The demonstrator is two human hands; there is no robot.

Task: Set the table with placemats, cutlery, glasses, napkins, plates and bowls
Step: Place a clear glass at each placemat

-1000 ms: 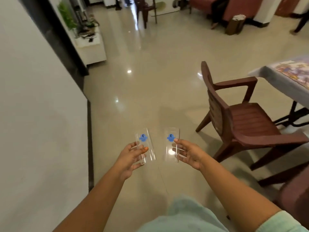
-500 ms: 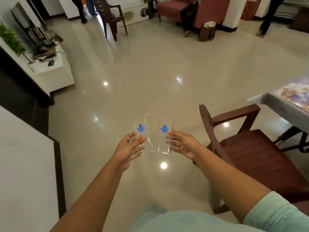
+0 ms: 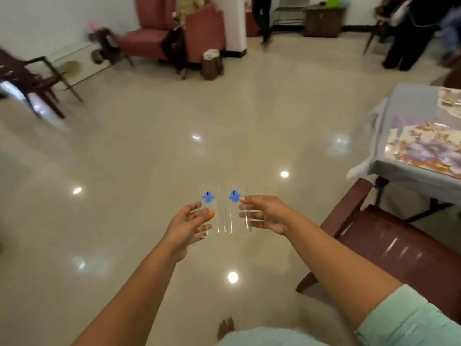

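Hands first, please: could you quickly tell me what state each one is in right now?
Left hand: closed around a clear glass with a blue logo.
Right hand: closed around a second, matching glass.

- Bright, even indoor light — round lamp glare on the glossy floor [image 3: 154, 151].
- Far background smeared by motion blur; wide-angle bending at edges.

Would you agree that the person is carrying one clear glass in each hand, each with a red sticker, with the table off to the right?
Not quite: the stickers are blue, not red, as the head view shows. The left hand holds one clear glass and the right hand holds the other glass, with the table off to the right.
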